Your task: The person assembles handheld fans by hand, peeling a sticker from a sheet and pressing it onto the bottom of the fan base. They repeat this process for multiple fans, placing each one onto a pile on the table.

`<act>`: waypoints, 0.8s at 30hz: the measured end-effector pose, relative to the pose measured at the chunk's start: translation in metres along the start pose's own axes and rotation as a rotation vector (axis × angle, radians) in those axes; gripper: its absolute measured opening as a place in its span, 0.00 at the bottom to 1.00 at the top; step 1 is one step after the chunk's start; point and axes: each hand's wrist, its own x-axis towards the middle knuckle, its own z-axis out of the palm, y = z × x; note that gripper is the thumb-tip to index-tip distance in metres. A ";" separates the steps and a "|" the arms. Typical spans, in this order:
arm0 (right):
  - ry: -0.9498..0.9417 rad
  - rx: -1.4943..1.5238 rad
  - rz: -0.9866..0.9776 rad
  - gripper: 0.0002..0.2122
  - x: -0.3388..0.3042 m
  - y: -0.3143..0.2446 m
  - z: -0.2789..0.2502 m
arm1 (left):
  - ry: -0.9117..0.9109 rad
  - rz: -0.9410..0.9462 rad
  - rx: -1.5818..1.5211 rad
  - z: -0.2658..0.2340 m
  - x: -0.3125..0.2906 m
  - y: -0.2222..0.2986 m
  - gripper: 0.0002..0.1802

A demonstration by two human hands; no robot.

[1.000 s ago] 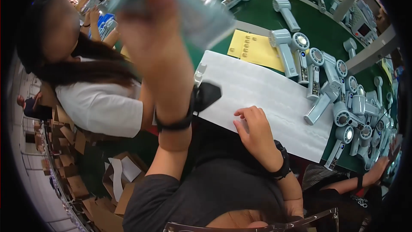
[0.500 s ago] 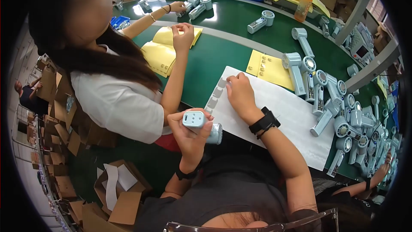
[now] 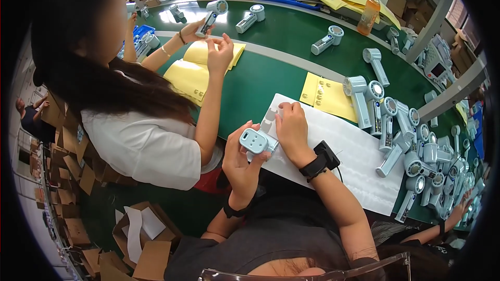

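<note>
My left hand (image 3: 240, 169) is wrapped around a light blue handheld fan (image 3: 254, 141), whose flat base with small holes is tilted up toward me. Close beside it, my right hand (image 3: 293, 130) is over the left part of a large white sticker sheet (image 3: 349, 161). Its fingers are bent together, with thumb and fingertips beside a row of grey stickers (image 3: 270, 115). Whatever those fingertips pinch, if anything, is too small or hidden to make out. A dark wristband is on each of my wrists.
Several light blue fans (image 3: 398, 145) crowd the green table's right side. A yellow sheet (image 3: 328, 99) lies beyond the white one. At left, a co-worker (image 3: 140, 140) holds another fan (image 3: 211, 18) above yellow sheets (image 3: 182, 78). An orange drink bottle (image 3: 369, 14) stands farther back; an open carton (image 3: 151, 239) is lower left.
My left hand has brought the fan up and rightward, close to my right hand, turning its base. My right hand has shifted slightly. The co-worker has lifted a fan off the table.
</note>
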 end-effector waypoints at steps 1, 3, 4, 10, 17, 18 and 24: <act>-0.005 0.003 -0.002 0.04 0.000 0.000 0.000 | -0.014 -0.018 -0.008 0.000 -0.001 0.001 0.33; -0.051 -0.024 -0.021 0.04 -0.001 -0.001 0.001 | -0.022 -0.038 -0.008 0.000 -0.002 -0.001 0.34; -0.074 -0.036 -0.031 0.05 -0.001 -0.002 0.001 | -0.054 0.001 -0.020 0.000 -0.002 -0.005 0.35; -0.067 0.330 0.109 0.05 0.017 -0.002 -0.007 | -0.185 0.190 0.040 0.011 -0.004 -0.005 0.39; -0.375 1.236 0.348 0.05 0.027 -0.009 -0.144 | -0.308 0.279 0.070 0.027 -0.003 -0.018 0.33; -0.432 1.205 0.386 0.08 0.020 -0.016 -0.161 | -0.328 0.293 0.067 0.029 -0.004 -0.019 0.32; -0.555 1.089 0.447 0.19 -0.001 -0.029 -0.205 | -0.405 0.359 0.203 0.055 0.001 -0.004 0.31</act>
